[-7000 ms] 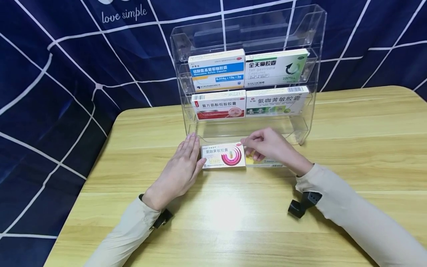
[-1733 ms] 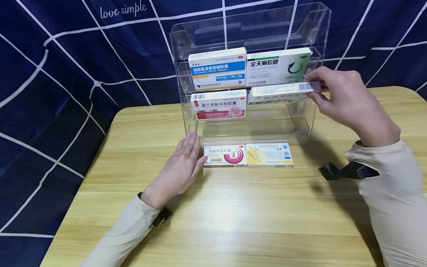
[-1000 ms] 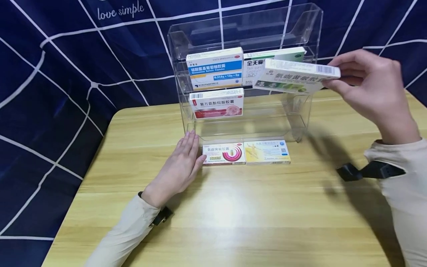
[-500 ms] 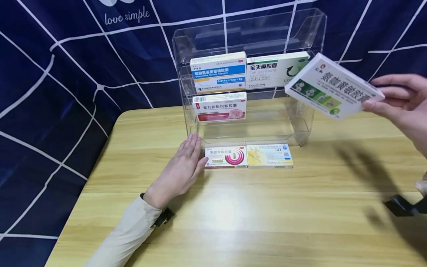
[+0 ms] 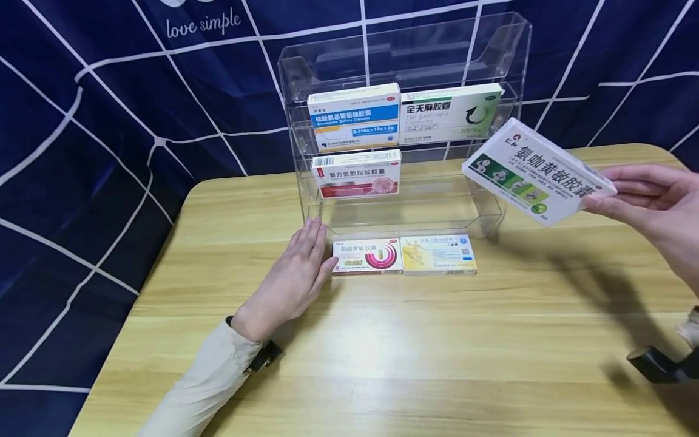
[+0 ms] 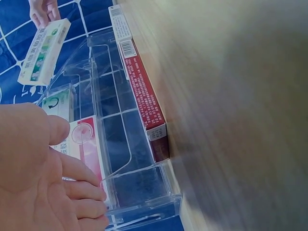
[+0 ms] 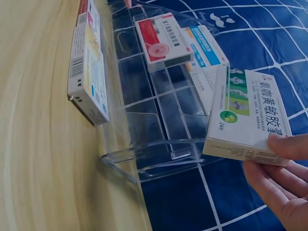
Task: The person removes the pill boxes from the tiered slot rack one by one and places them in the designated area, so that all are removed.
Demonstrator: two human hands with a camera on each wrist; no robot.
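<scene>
My right hand (image 5: 658, 206) pinches one end of a white box with a green strip (image 5: 537, 173), tilted in the air right of the clear rack (image 5: 404, 212). The right wrist view shows the thumb on the front of that box (image 7: 248, 113). My left hand (image 5: 289, 276) lies with straight fingers by the rack's lower left corner, beside the white and pink box (image 5: 357, 258). A yellow and white box (image 5: 445, 254) lies against its right side, both in front of the rack. In the rack's middle tier a red and white box (image 5: 355, 176) stands at the left.
The rack's upper filled tier holds a blue and white box (image 5: 355, 118) and a green and white box (image 5: 450, 115) side by side. Behind the wooden table (image 5: 382, 352) hangs a dark blue cloth with white lines (image 5: 207, 91).
My right hand has taken the green-striped box out of the rack's middle tier and carried it right, turning its front towards the head view. My left hand has stayed in place.
</scene>
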